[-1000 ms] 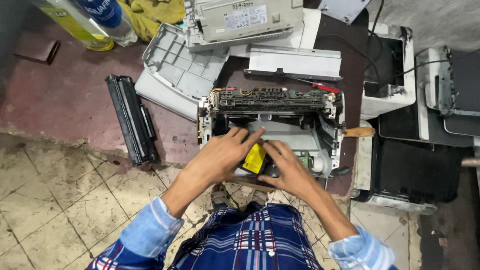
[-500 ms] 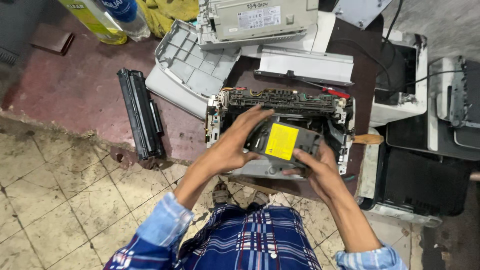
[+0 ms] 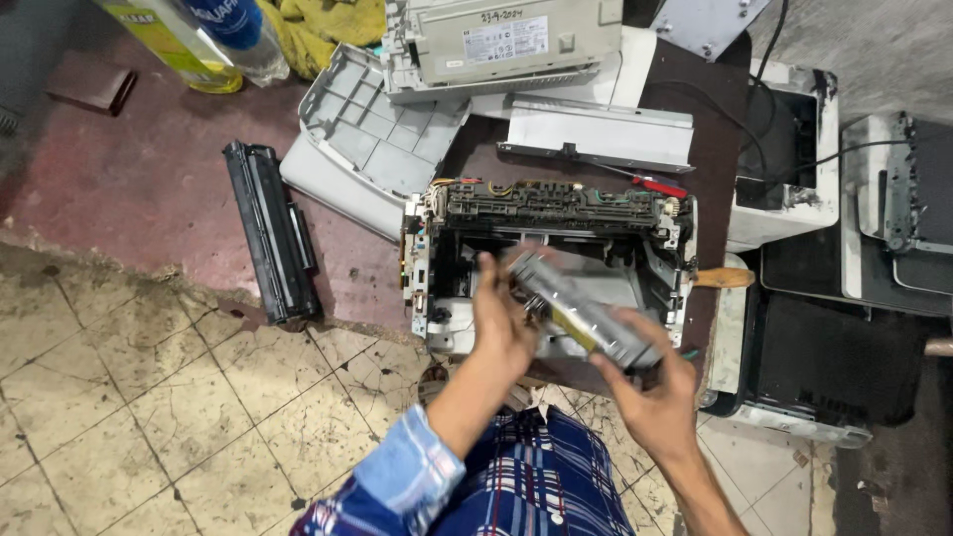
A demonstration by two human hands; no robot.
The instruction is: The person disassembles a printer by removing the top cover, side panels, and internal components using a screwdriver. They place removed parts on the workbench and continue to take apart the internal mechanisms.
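A stripped printer chassis (image 3: 549,213) sits on the floor in front of me, its covers off and its wiring and rollers showing. Both my hands hold a grey metal box-shaped unit with a yellow label (image 3: 581,310), lifted and tilted above the chassis opening. My left hand (image 3: 501,323) grips its left end. My right hand (image 3: 650,387) supports its lower right end from below. The unit is blurred by motion.
A black toner cartridge (image 3: 270,230) lies left of the chassis. Grey plastic covers (image 3: 362,149) and a tray panel (image 3: 601,134) lie behind it, with a red-handled screwdriver (image 3: 657,186). Another printer (image 3: 501,40) stands at the back; more printers (image 3: 839,337) crowd the right. Bottles (image 3: 208,40) stand top left.
The yellow-labelled unit has come up out of the chassis and turned on edge; both hands have risen with it, and the right hand now holds it from underneath.
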